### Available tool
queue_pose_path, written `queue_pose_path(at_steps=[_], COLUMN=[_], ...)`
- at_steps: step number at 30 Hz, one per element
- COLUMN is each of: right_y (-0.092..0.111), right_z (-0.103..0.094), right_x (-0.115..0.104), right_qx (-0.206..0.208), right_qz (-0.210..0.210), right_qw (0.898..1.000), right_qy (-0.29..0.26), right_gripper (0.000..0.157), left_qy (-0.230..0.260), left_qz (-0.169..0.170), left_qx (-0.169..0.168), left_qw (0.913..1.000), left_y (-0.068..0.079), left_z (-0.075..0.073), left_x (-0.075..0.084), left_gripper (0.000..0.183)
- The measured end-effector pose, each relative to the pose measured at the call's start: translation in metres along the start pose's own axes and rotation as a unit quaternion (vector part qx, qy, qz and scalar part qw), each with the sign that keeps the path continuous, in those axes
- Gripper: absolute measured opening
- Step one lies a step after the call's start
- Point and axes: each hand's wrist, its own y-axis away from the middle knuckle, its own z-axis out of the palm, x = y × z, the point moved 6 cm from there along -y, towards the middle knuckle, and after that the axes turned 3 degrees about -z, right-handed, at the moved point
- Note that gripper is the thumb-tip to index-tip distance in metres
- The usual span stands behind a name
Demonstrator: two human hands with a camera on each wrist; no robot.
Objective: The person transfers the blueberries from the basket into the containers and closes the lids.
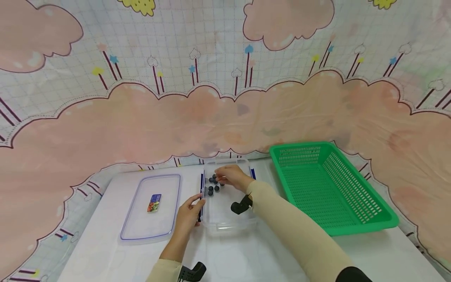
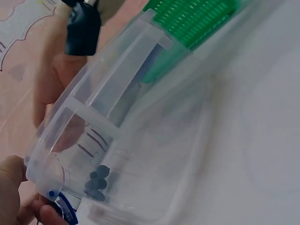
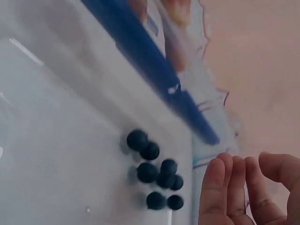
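A clear plastic box (image 1: 229, 209) with blue side clips holds several blueberries (image 3: 147, 172) gathered toward its far left end. My left hand (image 1: 189, 213) grips the box's left wall by the rim. In the left wrist view its thumb and fingertips close around the edge beside a blue clip (image 2: 66, 209). Over the berries reaches my right hand (image 1: 234, 177), partly covering them in the head view. The right wrist view shows its fingers (image 3: 214, 185) fairly straight and the thumb apart, with nothing between them.
Left of the box lies a clear lid (image 1: 135, 225) with a blue-purple rim and a small colourful packet (image 1: 154, 203) on top. A green perforated basket (image 1: 338, 196) stands to the right. Behind the white table (image 1: 105, 250) hangs a printed cloth (image 1: 218, 121).
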Motion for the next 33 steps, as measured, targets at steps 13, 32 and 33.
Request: queue_pose_path(at_steps=[13, 32, 33], right_y=[0.02, 0.069, 0.07], right_z=[0.052, 0.16, 0.162], right_x=[-0.025, 0.021, 0.027], right_qx=[-0.021, -0.031, -0.028], right_qz=[-0.064, 0.017, 0.029], right_qw=[0.998, 0.999, 0.998], right_qy=[-0.008, 0.041, 0.041], right_gripper=[0.026, 0.048, 0.05], left_qy=[-0.097, -0.367, -0.371], left_qz=[0.05, 0.061, 0.057], left_qx=[0.007, 0.086, 0.07], left_qw=[0.994, 0.9241, 0.9242], left_y=[-0.014, -0.062, -0.064], left_z=[-0.041, -0.205, -0.205], left_x=[-0.006, -0.059, -0.063], left_gripper=[0.039, 0.055, 0.057])
